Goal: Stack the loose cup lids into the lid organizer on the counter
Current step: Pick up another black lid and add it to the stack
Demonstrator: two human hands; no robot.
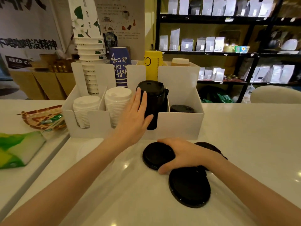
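Observation:
A white lid organizer (179, 126) stands on the counter with several slots. Its two left slots hold stacks of white lids (117, 101). The third slot holds a tall stack of black lids (154, 101), and the right slot a short black stack (182, 108). My left hand (135, 116) lies flat and open against the left side of the tall black stack. My right hand (187, 155) rests on loose black lids on the counter, thumb and fingers around one lid (157, 154). Another loose black lid (189, 187) lies nearer me, and one more (210, 146) peeks out behind the hand.
Stacks of paper cups (88, 51) stand in the organizer's back slots. A woven tray of sachets (42, 118) and a green-white packet (17, 149) lie at the left. A counter seam (40, 165) runs diagonally on the left. Shelves of bags stand behind.

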